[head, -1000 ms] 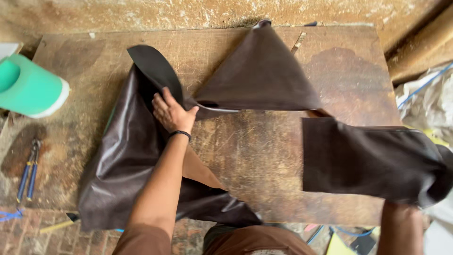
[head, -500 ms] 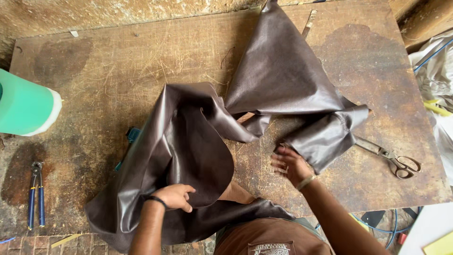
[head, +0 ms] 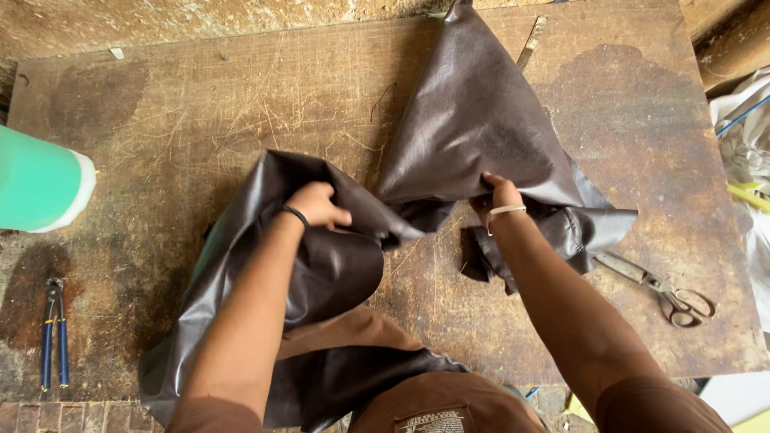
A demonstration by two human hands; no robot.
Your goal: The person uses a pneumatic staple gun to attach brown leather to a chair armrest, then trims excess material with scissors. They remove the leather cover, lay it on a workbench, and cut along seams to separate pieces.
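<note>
A big sheet of dark brown leather [head: 473, 120] lies crumpled across a worn wooden table [head: 241, 96]. Its far corner rises to a point at the table's back edge, and its near part hangs over the front edge. My left hand [head: 317, 204], with a black band on the wrist, grips a raised fold of the leather left of centre. My right hand [head: 499, 194], with a pale band on the wrist, clutches a bunched fold on the right side. The tan underside [head: 353, 329] shows near my body.
Metal scissors [head: 662, 293] lie on the table at the right, just past the leather. Blue-handled pliers [head: 54, 333] rest at the left front. A green and white cylinder [head: 40, 180] sits at the left edge. Plastic sheeting and cords [head: 746, 136] lie beyond the right edge.
Both hands have moved up from the front of the table into the folds. They now grip the leather, which is bunched higher toward the middle.
</note>
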